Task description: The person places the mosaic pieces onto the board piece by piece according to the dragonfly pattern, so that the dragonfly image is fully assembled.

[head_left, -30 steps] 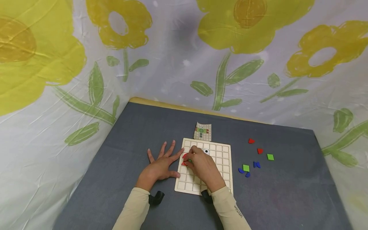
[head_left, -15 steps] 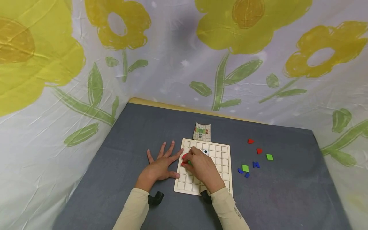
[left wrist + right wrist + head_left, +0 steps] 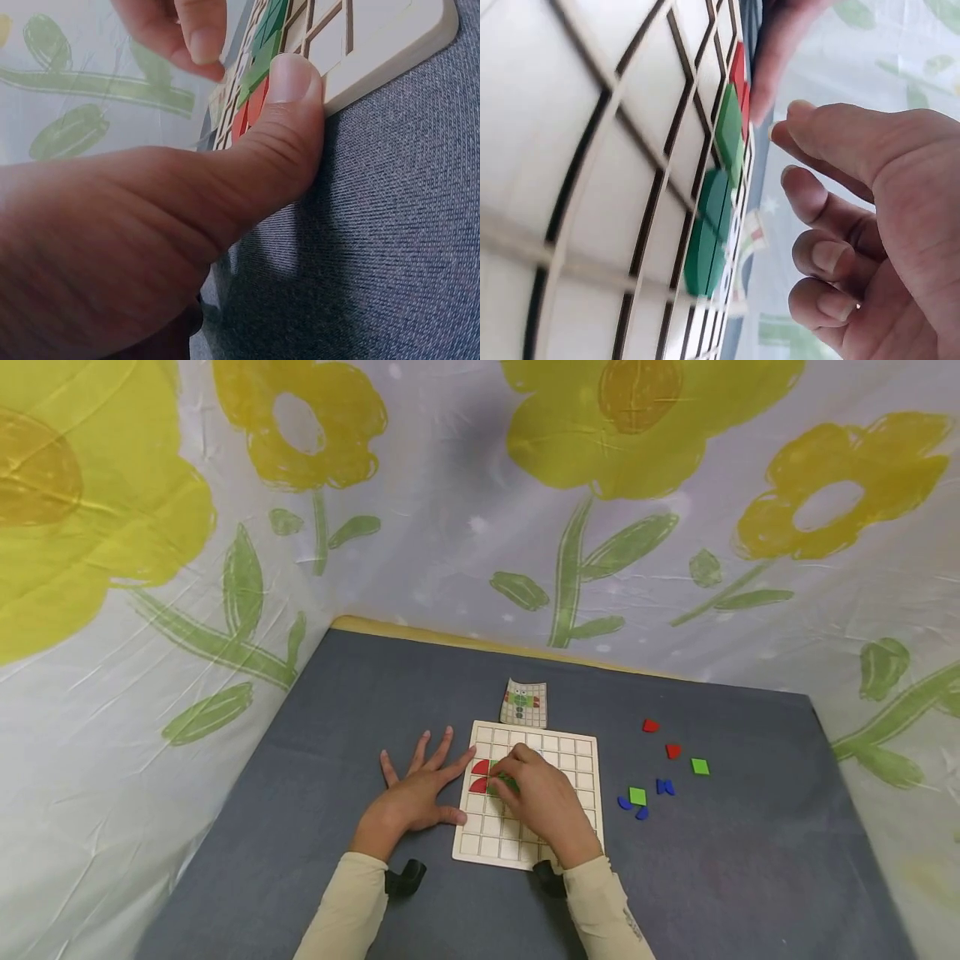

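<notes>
My left hand point(image 3: 412, 793) lies spread at the left side of a wooden grid board point(image 3: 497, 847); its thumb rests on the board's edge in the left wrist view. Two red quarter-round pieces point(image 3: 479, 785) sit in the grid by the left edge. Beside them are light green pieces point(image 3: 729, 131), then dark green rounded pieces point(image 3: 709, 232). My right hand point(image 3: 543, 797) hovers over these green pieces and partly hides them from the head camera. Nothing shows between its loosely bent fingers point(image 3: 832, 142) in the right wrist view.
Behind the board lies a pattern card point(image 3: 524, 704) with a coloured figure. To the right are loose red pieces point(image 3: 673, 751), green squares point(image 3: 700, 767) and several blue pieces point(image 3: 665, 787). A flower-printed cloth point(image 3: 450, 527) hangs around the dark table point(image 3: 720, 877).
My right hand has lifted and drawn slightly right from the red pieces, which now show uncovered. The left hand keeps its place on the board's edge.
</notes>
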A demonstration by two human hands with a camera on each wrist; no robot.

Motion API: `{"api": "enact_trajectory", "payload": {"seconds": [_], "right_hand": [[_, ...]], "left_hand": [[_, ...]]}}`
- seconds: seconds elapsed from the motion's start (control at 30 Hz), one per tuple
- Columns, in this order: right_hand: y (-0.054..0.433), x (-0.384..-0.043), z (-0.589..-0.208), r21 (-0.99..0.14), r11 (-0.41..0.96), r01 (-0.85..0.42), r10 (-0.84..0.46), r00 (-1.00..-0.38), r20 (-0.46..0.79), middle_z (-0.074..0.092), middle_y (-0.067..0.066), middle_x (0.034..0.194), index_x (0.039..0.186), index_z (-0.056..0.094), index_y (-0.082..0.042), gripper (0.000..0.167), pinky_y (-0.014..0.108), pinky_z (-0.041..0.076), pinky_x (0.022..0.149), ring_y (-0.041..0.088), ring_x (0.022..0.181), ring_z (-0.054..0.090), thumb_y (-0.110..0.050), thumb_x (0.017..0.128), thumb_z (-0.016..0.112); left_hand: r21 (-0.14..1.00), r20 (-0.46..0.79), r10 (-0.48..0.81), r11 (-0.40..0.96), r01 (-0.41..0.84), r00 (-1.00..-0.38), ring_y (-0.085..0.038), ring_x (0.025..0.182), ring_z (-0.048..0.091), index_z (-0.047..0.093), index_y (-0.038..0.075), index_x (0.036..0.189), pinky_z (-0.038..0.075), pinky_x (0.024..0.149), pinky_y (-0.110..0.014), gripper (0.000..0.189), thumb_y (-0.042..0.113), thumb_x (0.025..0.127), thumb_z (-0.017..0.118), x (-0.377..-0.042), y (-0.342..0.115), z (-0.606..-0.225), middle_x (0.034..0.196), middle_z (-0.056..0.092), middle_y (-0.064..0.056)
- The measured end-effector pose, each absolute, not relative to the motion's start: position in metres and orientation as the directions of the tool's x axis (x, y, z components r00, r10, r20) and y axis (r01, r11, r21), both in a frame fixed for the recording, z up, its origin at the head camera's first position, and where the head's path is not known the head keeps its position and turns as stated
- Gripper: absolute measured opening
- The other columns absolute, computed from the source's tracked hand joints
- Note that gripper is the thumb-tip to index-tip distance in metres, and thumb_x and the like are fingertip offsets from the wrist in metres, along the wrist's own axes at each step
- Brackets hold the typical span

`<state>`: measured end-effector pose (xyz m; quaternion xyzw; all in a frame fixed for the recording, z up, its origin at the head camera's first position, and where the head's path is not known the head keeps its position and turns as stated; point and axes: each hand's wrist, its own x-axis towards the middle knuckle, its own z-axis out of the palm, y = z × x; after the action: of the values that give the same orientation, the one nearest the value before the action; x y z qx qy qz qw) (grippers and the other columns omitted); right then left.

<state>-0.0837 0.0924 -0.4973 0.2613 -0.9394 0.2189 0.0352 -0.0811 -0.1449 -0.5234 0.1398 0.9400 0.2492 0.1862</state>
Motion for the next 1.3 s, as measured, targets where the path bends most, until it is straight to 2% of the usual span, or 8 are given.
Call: {"api": "enact_trajectory", "payload": {"seconds": [0.13, 0.4, 0.67, 0.97, 1.07, 1.2, 1.3], "right_hand": [[0.106, -0.084, -0.498, -0.418, 0.781, -0.464, -0.427, -0.885, 0.183, 0.060, -0.010, 0.091, 0.101, 0.081, -0.020, 0.008, 0.029, 0.056, 0.068, 0.006, 0.077, 0.061, -0.027, 0.098, 0.080], [0.144, -0.089, -0.497, -0.496, 0.804, -0.328, -0.293, -0.944, 0.148, 0.063, -0.010, 0.091, 0.104, 0.079, -0.020, 0.006, 0.031, 0.052, 0.064, 0.007, 0.075, 0.059, -0.024, 0.100, 0.077], [0.191, -0.094, -0.496, -0.479, 0.838, -0.261, -0.198, -0.964, 0.178, 0.065, 0.000, 0.090, 0.109, 0.077, -0.012, 0.012, 0.031, 0.045, 0.058, 0.012, 0.067, 0.051, -0.021, 0.102, 0.075], [0.232, -0.093, -0.493, -0.499, 0.858, -0.119, -0.012, -0.977, 0.212, 0.068, 0.008, 0.100, 0.114, 0.076, -0.008, 0.017, 0.033, 0.044, 0.053, 0.015, 0.066, 0.053, -0.019, 0.102, 0.075], [0.245, -0.094, -0.492, -0.498, 0.864, -0.071, 0.052, -0.972, 0.229, 0.068, 0.012, 0.103, 0.115, 0.075, -0.005, 0.019, 0.034, 0.045, 0.053, 0.019, 0.066, 0.058, -0.020, 0.103, 0.073], [0.266, -0.094, -0.490, -0.487, 0.873, 0.022, 0.138, -0.970, 0.202, 0.067, 0.019, 0.112, 0.122, 0.072, -0.001, 0.028, 0.046, 0.052, 0.058, 0.032, 0.076, 0.065, -0.023, 0.104, 0.070], [0.283, -0.094, -0.492, -0.478, 0.870, 0.123, 0.212, -0.967, 0.137, 0.064, 0.023, 0.118, 0.129, 0.068, 0.001, 0.036, 0.059, 0.054, 0.072, 0.042, 0.093, 0.064, -0.025, 0.105, 0.068]], "left_hand": [[0.488, -0.317, 0.341, 0.859, 0.156, -0.885, -0.037, 0.163, -0.014, 0.024, 0.041, 0.169, -0.020, 0.109, -0.084, 0.107, 0.051, 0.082, 0.085, -0.079, -0.142, -0.511, 0.179, -0.004, -0.002], [0.451, -0.321, 0.325, 0.879, 0.158, -0.889, -0.036, 0.163, -0.013, 0.021, 0.043, 0.169, -0.018, 0.110, -0.085, 0.108, 0.053, 0.082, 0.085, -0.081, -0.141, -0.506, 0.179, -0.004, 0.001], [0.460, -0.323, 0.328, 0.874, 0.156, -0.888, -0.037, 0.163, -0.013, 0.022, 0.042, 0.169, -0.018, 0.110, -0.085, 0.109, 0.052, 0.081, 0.085, -0.080, -0.140, -0.504, 0.179, -0.004, 0.000], [0.464, -0.322, 0.329, 0.872, 0.154, -0.888, -0.037, 0.163, -0.013, 0.023, 0.040, 0.169, -0.017, 0.111, -0.085, 0.106, 0.050, 0.083, 0.085, -0.081, -0.139, -0.504, 0.179, -0.003, -0.001], [0.465, -0.323, 0.330, 0.872, 0.156, -0.887, -0.037, 0.163, -0.013, 0.024, 0.040, 0.169, -0.016, 0.110, -0.086, 0.106, 0.049, 0.083, 0.085, -0.081, -0.139, -0.502, 0.179, -0.002, -0.001], [0.464, -0.324, 0.329, 0.872, 0.154, -0.887, -0.038, 0.163, -0.012, 0.025, 0.040, 0.169, -0.016, 0.110, -0.086, 0.106, 0.049, 0.082, 0.086, -0.080, -0.138, -0.503, 0.179, -0.001, -0.002], [0.468, -0.325, 0.331, 0.870, 0.154, -0.886, -0.038, 0.163, -0.012, 0.024, 0.040, 0.169, -0.016, 0.110, -0.086, 0.107, 0.049, 0.082, 0.086, -0.079, -0.138, -0.505, 0.179, -0.002, -0.002]]}}
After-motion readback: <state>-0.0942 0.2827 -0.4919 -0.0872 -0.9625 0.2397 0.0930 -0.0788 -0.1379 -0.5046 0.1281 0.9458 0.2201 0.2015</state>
